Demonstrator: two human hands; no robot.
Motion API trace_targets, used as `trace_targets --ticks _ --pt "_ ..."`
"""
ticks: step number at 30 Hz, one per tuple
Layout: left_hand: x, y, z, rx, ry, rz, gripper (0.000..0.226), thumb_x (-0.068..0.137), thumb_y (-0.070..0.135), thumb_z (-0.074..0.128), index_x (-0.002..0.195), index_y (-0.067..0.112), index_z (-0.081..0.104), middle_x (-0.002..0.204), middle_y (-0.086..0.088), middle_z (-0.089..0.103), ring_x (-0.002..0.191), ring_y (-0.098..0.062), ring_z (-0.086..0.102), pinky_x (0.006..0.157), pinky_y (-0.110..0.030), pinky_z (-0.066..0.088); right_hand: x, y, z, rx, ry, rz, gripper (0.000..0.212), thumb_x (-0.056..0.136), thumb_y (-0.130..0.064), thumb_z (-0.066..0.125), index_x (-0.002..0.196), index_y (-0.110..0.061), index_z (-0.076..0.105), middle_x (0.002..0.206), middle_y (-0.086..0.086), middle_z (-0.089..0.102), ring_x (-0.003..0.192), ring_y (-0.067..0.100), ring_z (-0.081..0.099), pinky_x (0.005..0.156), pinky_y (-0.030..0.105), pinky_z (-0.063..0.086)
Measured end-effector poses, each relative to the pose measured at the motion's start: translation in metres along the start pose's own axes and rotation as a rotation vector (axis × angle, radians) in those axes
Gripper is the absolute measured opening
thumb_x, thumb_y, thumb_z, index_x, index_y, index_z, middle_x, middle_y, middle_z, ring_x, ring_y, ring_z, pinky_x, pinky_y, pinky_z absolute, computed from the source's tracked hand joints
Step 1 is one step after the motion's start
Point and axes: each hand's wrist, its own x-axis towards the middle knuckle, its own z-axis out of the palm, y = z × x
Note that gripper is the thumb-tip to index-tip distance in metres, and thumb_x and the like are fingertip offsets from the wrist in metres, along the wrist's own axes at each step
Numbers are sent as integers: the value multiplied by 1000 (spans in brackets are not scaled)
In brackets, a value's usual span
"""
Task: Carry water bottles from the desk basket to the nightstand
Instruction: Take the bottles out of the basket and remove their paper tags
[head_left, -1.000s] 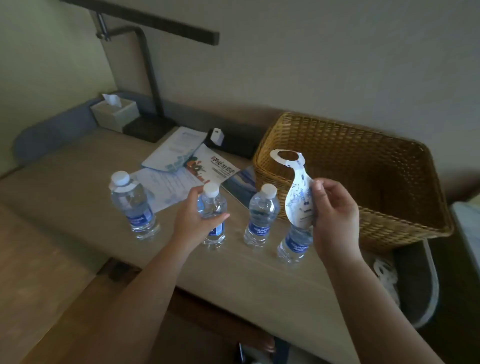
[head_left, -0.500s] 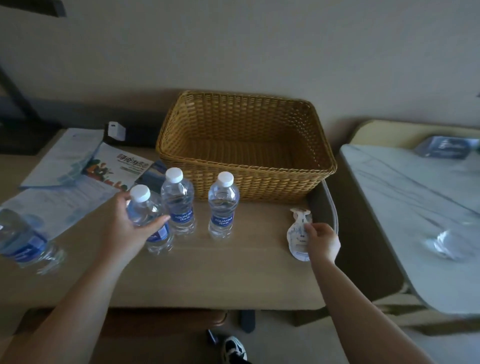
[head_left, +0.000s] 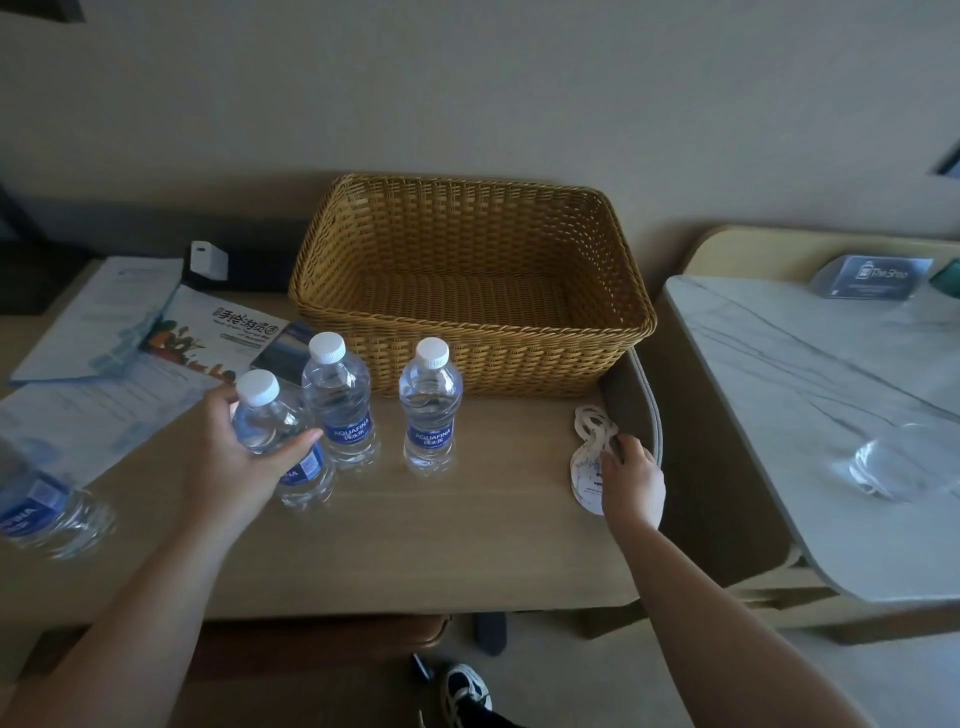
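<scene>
Bottles of water stand on the bench in front of me, four that I can see, all capped and upright, all outside the basket (head_left: 470, 332). That woven basket sits toward the back of the bench against the wall, and I see nothing inside it but its own wicker floor. My left hand (head_left: 244, 457) is curled round the nearest bottle (head_left: 275, 431), thumb across its front and fingers behind its shoulder, with the bottle's base on or just above the bench; I cannot tell which. Just beside it, touching or nearly so, stands a second bottle (head_left: 337, 400) with a blue label, and a third bottle (head_left: 430, 405) stands a little apart to its right, both close in front of the basket wall. A fourth bottle (head_left: 36, 499) shows blurred at the far left edge of the view, well apart from the others.

My right hand (head_left: 631, 478) rests on a white paper tag (head_left: 587, 457) lying flat near the right end of the bench, fingertips loosely bent over it; whether they pinch it I cannot tell. Leaflets and printed sheets (head_left: 130, 343) lie spread over the left of the bench, with a small white charger (head_left: 208, 258) behind them. To the right stands the nightstand (head_left: 810, 415) with a pale marble top, carrying a clear glass (head_left: 904, 462) and a small card sign (head_left: 872, 275) at the back. Below the bench edge I see a shoe (head_left: 465, 691) on the floor.
</scene>
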Motion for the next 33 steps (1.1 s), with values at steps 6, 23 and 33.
trace_targets --ticks 6,23,33 --pt "0 -1 1 -16 4 -18 70 63 29 90 110 42 38 114 -1 61 103 -23 61 87 -47 50 -17 12 -2 -63 -87 -166 53 94 -31 56 141 -11 43 147 8 43 134 25 40 104 38 39" --pt "-11 7 4 54 22 27 65 70 34 84 118 31 40 113 1 62 98 -18 60 75 -30 42 -26 10 11 -432 -361 -347 64 98 -51 32 152 -20 17 161 6 7 148 23 -2 120 41 4" --pt "-51 18 -32 112 119 22 59 86 34 69 137 20 43 137 1 50 125 -14 46 99 -35 41 -121 -80 22 -8 -440 -870 48 92 -37 55 135 -19 48 134 -2 50 123 14 47 98 20 35"
